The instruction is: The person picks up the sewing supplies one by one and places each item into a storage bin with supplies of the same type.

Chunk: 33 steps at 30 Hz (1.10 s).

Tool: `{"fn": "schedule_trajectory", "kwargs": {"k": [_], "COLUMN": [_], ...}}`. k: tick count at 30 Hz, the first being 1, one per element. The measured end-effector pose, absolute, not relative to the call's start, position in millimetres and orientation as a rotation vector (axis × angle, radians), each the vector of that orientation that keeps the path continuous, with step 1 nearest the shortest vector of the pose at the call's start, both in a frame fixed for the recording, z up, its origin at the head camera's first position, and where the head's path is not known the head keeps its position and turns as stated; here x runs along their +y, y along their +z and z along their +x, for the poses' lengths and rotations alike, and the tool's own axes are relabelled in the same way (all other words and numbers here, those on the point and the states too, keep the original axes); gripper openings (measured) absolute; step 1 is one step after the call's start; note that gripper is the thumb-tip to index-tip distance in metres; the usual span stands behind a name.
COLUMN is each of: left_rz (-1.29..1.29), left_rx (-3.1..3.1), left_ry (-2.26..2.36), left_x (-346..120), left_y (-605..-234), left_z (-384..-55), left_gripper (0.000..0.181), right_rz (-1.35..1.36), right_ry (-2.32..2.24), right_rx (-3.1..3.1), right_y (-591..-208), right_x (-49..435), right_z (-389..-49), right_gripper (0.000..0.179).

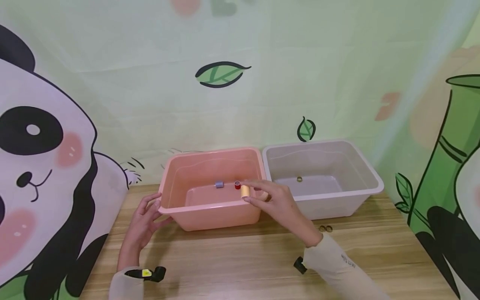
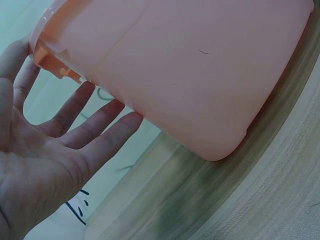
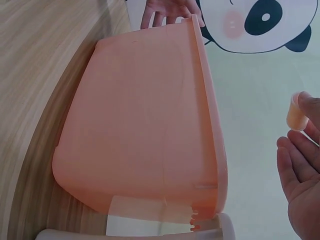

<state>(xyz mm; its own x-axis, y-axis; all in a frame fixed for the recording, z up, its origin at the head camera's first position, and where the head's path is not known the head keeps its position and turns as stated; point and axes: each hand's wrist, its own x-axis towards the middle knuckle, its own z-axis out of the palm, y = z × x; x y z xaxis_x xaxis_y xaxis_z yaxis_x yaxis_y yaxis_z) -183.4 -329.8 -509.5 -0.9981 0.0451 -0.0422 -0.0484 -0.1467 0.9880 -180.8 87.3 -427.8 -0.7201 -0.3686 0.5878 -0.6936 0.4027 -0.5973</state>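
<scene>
My right hand (image 1: 279, 202) pinches a small pale-orange cylinder (image 1: 245, 191) between thumb and fingers, above the near right part of the pink bin (image 1: 217, 206). In the right wrist view, the cylinder (image 3: 297, 114) is held upright against the backdrop. With fairly straight fingers, my left hand (image 1: 144, 218) touches the left end of the pink bin; the left wrist view has its fingertips along the bin's outer wall (image 2: 190, 75). Inside the pink bin lie a small blue cylinder (image 1: 219, 184) and a small red one (image 1: 237, 185) with a hollow end.
A light grey bin (image 1: 326, 195) stands against the pink bin's right side, with a small brass-coloured ring (image 1: 299, 179) inside. Two similar rings (image 1: 325, 228) lie on the wooden table (image 1: 225, 262) before it. A printed backdrop (image 1: 157, 83) hangs behind.
</scene>
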Motion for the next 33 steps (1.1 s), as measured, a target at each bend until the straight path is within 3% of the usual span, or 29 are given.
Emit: {"fn": "schedule_trajectory", "kwargs": {"k": [33], "left_rz": [0.005], "left_rx": [2.025], "left_ry": [2.313], "left_x": [-330.5], "left_y": [-511.0], "left_z": [-184.9], "left_gripper": [0.038], "right_rz": [0.947], "right_ry": [1.124], "right_rx": [-2.335], "right_y": [-400.9], "right_x": [90.5], "right_z": [-193.6], "right_gripper": [0.042]}}
